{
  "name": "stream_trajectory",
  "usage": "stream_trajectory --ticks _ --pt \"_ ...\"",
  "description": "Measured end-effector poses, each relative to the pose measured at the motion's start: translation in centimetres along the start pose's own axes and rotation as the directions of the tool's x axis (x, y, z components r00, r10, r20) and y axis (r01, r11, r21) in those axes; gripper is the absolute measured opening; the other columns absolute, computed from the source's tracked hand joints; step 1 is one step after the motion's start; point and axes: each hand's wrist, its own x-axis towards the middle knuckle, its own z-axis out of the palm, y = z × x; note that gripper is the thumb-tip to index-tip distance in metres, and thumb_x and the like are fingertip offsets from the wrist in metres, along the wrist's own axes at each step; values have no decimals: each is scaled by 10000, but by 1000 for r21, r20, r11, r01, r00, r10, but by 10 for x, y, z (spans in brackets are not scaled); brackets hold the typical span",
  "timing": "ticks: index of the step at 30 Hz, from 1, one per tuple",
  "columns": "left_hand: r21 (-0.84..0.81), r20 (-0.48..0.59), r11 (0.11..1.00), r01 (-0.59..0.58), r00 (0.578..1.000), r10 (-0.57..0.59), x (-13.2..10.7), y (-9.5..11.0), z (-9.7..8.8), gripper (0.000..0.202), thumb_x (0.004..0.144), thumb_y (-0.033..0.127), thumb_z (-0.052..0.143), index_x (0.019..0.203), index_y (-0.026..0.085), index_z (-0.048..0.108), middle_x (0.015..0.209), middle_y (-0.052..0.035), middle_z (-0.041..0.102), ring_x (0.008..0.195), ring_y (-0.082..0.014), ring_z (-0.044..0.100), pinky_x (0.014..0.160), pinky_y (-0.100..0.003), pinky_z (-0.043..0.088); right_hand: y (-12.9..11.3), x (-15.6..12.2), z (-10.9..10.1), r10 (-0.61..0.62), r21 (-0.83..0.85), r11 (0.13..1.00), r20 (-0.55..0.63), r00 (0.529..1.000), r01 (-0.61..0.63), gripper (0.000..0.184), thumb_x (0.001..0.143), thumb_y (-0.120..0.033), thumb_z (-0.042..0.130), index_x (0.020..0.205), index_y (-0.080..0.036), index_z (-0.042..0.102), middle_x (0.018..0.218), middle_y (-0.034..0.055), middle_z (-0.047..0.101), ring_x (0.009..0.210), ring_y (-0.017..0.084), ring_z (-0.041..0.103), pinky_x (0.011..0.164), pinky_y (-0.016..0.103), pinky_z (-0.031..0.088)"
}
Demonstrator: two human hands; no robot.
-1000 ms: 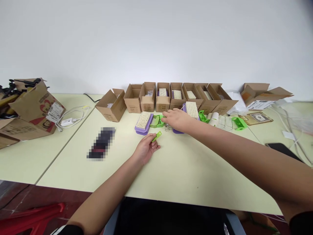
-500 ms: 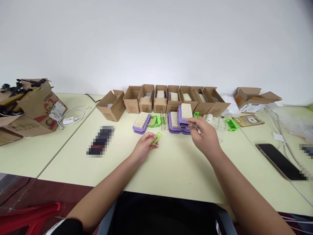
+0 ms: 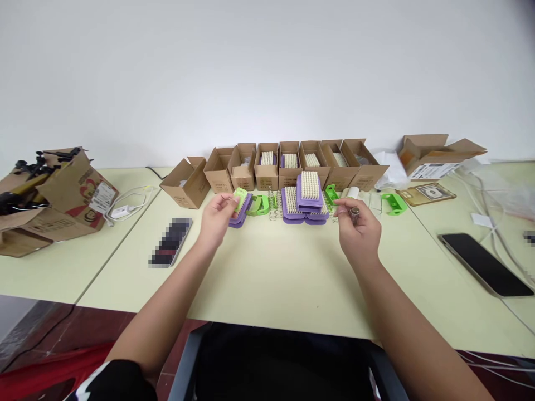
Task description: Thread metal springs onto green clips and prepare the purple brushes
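My left hand pinches a small flat light-green plastic piece, above a purple block with cream bristle-like rows. My right hand is closed, thumb and fingertips together, right of a stack of similar purple blocks. A small round metal-looking piece shows at its fingers; whether it is gripped or worn I cannot tell. A green bracket lies just beyond those fingertips. Between the purple blocks are another green bracket and wire springs.
Small open cardboard boxes line the wall, several with bristled blocks inside. Farther right are a green bracket, clear plastic parts and a black phone. Another phone and a large carton are at left.
My left hand has moved left and away from me with the green piece, up to the left purple block. My right hand has drawn back to the right from the stacked blocks.
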Motion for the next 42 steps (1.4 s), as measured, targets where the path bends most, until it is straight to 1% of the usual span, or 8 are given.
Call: stream_trajectory --ticks 3,6,13,20,25,30,35,42 --pt "234 -123 964 -129 979 161 37 -7 -28 315 814 472 823 902 189 716 839 -21 685 689 -127 570 649 -250 484 0 1 -1 7 12 1000 -13 1000 -7 199 996 -374 597 1090 -259 729 897 36 666 700 185 564 626 328 440" --pt "407 -246 912 47 967 60 61 -32 -52 276 812 444 784 876 180 737 805 -21 688 662 -139 571 641 -267 461 3 1 0 -4 19 1000 -38 999 5 200 986 -376 611 1075 -250 738 864 28 662 649 164 532 583 313 421" --pt "315 -251 933 174 963 -94 68 -95 -60 354 757 384 752 1029 158 772 846 -55 735 694 -165 632 681 -290 518 15 0 4 -10 18 1000 -19 1000 10 194 983 -356 618 1077 -246 747 865 26 680 669 164 566 594 301 434" --pt "219 -297 974 65 955 3 66 -82 -64 425 803 355 717 1185 172 738 1018 -70 756 760 -155 678 738 -297 569 15 -3 8 6 -20 1000 6 1000 -6 194 977 -335 604 1065 -244 751 855 17 678 650 153 544 597 293 427" --pt "371 45 887 -277 959 280 64 -45 -26 321 921 346 661 1193 212 768 1196 -88 774 1045 -238 723 928 -376 587 15 -5 11 25 -38 999 33 999 -24 201 961 -323 610 1070 -238 757 866 23 691 637 149 528 577 282 414" --pt "698 480 454 -553 833 276 95 -27 26 298 946 205 571 1149 248 785 1169 -63 791 1071 -284 721 957 -416 555 19 -5 13 55 -48 997 53 997 -52 218 947 -312 598 1069 -234 762 840 11 672 585 132 462 556 285 372" --pt "818 518 242 -522 851 86 115 -30 53 361 939 222 587 1262 237 745 1183 -101 781 1082 -329 710 903 -441 551 24 -1 9 57 -59 997 46 997 -54 217 933 -296 601 1058 -234 767 847 12 688 620 144 497 583 292 382" --pt "736 630 221 -640 767 124 47 -28 66 346 969 522 632 1133 232 725 1124 -114 700 1175 -335 597 950 -470 519 14 -5 7 -4 -13 1000 112 994 5 211 958 -260 570 1063 -244 752 860 5 676 650 148 516 627 301 410"
